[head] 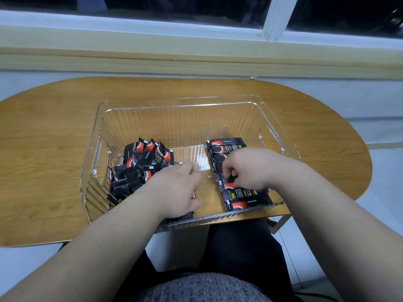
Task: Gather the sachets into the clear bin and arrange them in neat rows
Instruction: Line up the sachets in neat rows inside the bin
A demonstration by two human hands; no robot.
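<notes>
Wooden table point(54, 149): left hand point(176, 188) palm-down, right fingers point(229, 171) round sachets point(237, 195)

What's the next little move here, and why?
Probably the left hand lifts one sachet from the jumbled pile and adds it to the neat row under the right hand; the pile lies unsorted in the clear bin, and the left hand rests on it.

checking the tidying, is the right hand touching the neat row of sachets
Touching. The head view shows the right hand with curled fingers pressed into the row of sachets on the right of the clear bin.
</notes>
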